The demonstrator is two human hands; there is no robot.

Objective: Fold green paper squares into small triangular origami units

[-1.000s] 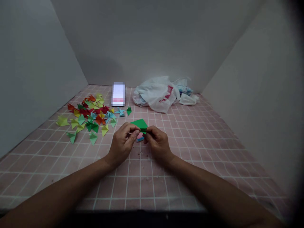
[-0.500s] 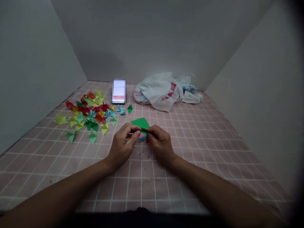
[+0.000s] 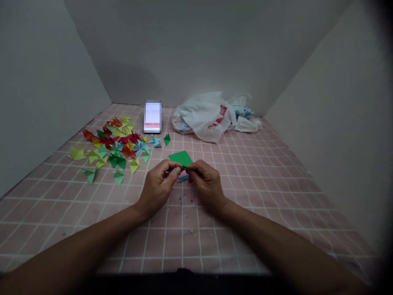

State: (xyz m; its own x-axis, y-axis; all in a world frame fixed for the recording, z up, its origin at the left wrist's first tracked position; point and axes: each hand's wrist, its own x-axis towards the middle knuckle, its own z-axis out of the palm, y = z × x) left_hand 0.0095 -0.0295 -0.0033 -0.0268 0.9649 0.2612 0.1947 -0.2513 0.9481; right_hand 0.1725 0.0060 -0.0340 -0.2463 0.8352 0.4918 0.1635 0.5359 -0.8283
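Along the left side of the table (image 3: 245,184), which has a pink cover with white grid lines, a grey wall (image 3: 37,82) stands beside a loose spread of small folded papers (image 3: 108,142) in red, orange, yellow, green and light blue. A yellow piece (image 3: 76,153) lies at its far left, and two pale green ones lie at its near edge. Behind the spread's right end, close to the back wall, a phone (image 3: 152,116) shows a lit, blurred screen. Nearer the front, the left hand (image 3: 159,184) is closed, thumb and finger pinching a green paper (image 3: 186,167). Beyond it, a small dark green piece (image 3: 167,139) lies by itself. Just past the fingertips is a flat green sheet (image 3: 180,156); whether it joins the pinched paper or lies on the paper stack (image 3: 183,178), its pink and blue showing below, is hard to tell. From the other side, the right hand (image 3: 206,184) grips the same green paper. Farther back lies a crumpled white plastic bag (image 3: 202,116) with red print, and right of it a smaller bag (image 3: 246,125)
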